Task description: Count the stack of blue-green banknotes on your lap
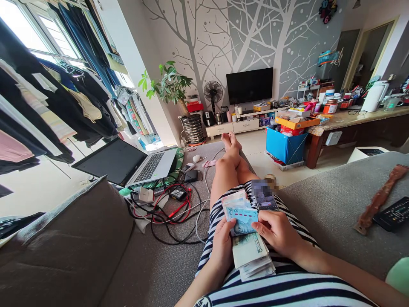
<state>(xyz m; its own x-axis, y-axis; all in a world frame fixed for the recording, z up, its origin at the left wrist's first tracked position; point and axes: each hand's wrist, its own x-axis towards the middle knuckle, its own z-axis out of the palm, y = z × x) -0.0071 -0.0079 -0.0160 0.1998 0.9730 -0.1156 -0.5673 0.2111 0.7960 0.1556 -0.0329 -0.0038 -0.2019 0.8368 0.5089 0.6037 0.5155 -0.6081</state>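
I sit on a grey sofa with my legs stretched out, and a stack of banknotes rests on my lap over a striped garment. My left hand grips the stack from the left side. My right hand pinches the top blue-green banknote with thumb and fingers. More notes fan out just beyond it. A phone lies on my thigh, right behind the notes.
An open laptop sits to the left, with tangled cables and chargers beside my legs. A remote and a brown strap lie on the sofa arm at right. Farther off stand a TV, fan and cluttered table.
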